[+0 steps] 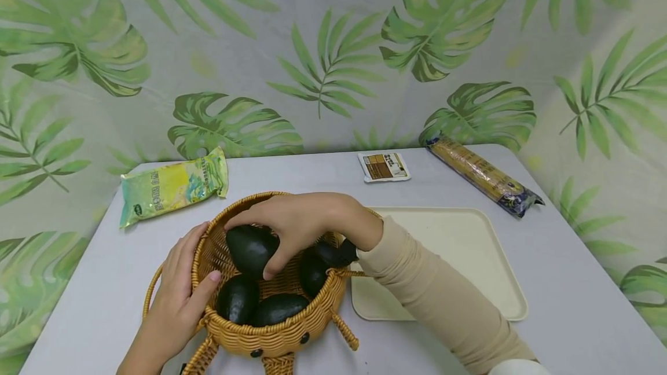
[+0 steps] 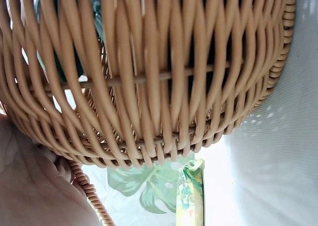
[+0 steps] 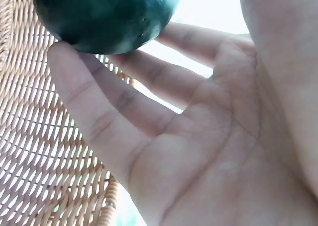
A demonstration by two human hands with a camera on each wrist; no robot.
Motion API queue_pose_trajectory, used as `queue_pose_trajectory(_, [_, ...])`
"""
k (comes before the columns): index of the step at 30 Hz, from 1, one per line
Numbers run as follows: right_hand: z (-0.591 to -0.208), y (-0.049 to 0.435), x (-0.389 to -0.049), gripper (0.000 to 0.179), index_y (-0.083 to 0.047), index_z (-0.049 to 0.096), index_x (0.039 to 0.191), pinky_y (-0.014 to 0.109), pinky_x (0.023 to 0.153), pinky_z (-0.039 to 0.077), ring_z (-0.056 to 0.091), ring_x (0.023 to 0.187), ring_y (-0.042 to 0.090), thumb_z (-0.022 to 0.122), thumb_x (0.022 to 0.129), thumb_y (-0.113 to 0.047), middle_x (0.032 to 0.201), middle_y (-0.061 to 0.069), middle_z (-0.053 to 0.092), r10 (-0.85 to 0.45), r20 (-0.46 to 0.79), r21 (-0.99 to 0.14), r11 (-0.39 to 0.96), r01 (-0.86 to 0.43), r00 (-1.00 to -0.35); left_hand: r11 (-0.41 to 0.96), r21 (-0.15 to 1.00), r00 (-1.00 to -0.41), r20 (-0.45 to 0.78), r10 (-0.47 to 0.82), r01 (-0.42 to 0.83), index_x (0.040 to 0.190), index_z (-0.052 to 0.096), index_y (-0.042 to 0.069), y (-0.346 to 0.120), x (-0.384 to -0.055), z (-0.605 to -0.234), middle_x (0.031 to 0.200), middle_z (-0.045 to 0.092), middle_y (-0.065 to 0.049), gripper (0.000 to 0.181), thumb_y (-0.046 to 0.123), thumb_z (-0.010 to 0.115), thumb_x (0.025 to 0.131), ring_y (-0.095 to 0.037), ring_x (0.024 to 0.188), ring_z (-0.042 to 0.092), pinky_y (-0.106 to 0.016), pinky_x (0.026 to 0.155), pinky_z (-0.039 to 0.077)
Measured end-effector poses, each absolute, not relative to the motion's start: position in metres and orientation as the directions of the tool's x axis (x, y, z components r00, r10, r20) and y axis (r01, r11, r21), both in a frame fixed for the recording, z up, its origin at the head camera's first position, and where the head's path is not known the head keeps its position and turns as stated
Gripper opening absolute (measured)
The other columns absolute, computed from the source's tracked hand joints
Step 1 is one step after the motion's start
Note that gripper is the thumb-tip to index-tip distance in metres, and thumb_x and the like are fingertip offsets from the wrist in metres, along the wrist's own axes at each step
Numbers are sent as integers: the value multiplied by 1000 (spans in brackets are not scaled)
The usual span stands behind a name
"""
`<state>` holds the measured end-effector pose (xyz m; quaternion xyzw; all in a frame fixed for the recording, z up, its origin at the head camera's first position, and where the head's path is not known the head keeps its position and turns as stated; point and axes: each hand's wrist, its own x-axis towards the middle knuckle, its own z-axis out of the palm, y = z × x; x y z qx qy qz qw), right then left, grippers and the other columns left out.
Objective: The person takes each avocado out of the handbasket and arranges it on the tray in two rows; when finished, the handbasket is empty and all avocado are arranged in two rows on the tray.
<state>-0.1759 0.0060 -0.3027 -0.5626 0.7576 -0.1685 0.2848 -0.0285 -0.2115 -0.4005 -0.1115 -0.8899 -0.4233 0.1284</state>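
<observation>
Right fingers [image 1: 247,216]: spread apart with gaps between, tips against the held avocado [image 1: 251,252]; thumb opposes, so the fruit is pinched between.
Held avocado, place: directly under and between those fingertips, within the wicker basket [image 1: 278,335]; contact with basket floor cannot be told.
Long axis: appears to slant from far left, at the fingertips, toward the thumb at near right; partly covered.
Nearer hand: right hand [image 1: 307,219], in contact; left hand [image 1: 177,285] lies apart from this fruit, thumb over the rim, fingers along the outer wall.
Avocado skin: dark green, nearly black, glossy, faintly bumpy; rounded body.
Neighbours: two avocados [image 1: 238,298] [image 1: 279,309] nearer the person than the right fingertips.
Tray [image 1: 458,236]: right of the right fingers, partly beneath the forearm.
</observation>
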Motion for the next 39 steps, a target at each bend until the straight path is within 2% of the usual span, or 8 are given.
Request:
queue_pose_trajectory(6, [-301, 21, -172, 92, -14, 36, 160, 29, 99, 52, 52, 123, 6, 86, 85, -33, 152, -2, 50, -958, -175, -633, 287, -719, -228, 617, 724, -942, 321, 97, 311, 165, 20, 30, -209, -28, -400, 164, 29, -14, 75, 12, 57, 103, -43, 148, 25, -77, 109, 20])
queue_pose_trajectory(13, [-301, 34, -168, 94, -14, 34, 161, 21, 99, 50, 52, 123, 3, 85, 86, -37, 153, -5, 48, -960, -138, -669, 271, -692, -242, 617, 721, -941, 322, 104, 315, 165, 20, 30, -207, -32, -397, 165, 29, -14, 75, 12, 56, 103, -43, 148, 25, -78, 109, 19])
queue_pose_trajectory(18, [-296, 41, -169, 95, -15, 34, 162, 21, 103, 47, 50, 127, 3, 86, 85, -37, 153, -6, 48, -959, -101, -671, 262, -694, -265, 618, 712, -933, 345, 105, 333, 166, 20, 30, -207, -38, -392, 166, 27, -15, 75, 12, 56, 103, -44, 150, 23, -78, 111, 17])
queue_pose_trajectory(22, [-297, 45, -165, 95, -17, 34, 162, 22, 106, 45, 49, 130, 3, 85, 85, -39, 153, -6, 48, -961, -92, -678, 251, -690, -259, 643, 693, -938, 322, 128, 326, 166, 19, 27, -212, -37, -390, 165, 27, -18, 76, 14, 58, 103, -48, 149, 23, -78, 112, 17])
queue_pose_trajectory(28, [-302, 52, -159, 93, -17, 35, 161, 30, 94, 55, 55, 118, 8, 86, 85, -34, 153, -1, 49, -963, -64, -706, 230, -670, -263, 718, 628, -954, 217, 206, 298, 166, 19, 24, -223, -38, -378, 164, 30, -19, 82, 22, 68, 100, -51, 146, 28, -79, 108, 24])
queue_pose_trajectory(36, [-311, 63, -153, 94, -14, 32, 162, 23, 85, 59, 57, 117, 9, 86, 86, -29, 154, 3, 46, -962, -30, -778, 193, -598, -271, 749, 587, -946, 103, 308, 308, 164, 27, 33, -233, -36, -360, 170, 24, -1, 97, 33, 85, 86, -49, 147, 30, -78, 96, 33])
queue_pose_trajectory(39, [-314, 66, -151, 94, -15, 33, 162, 24, 87, 59, 58, 118, 8, 87, 86, -27, 155, 3, 45, -956, -23, -795, 195, -575, -292, 744, 591, -937, 61, 343, 311, 164, 26, 34, -241, -38, -352, 170, 26, -1, 106, 36, 90, 80, -48, 147, 31, -76, 97, 35])
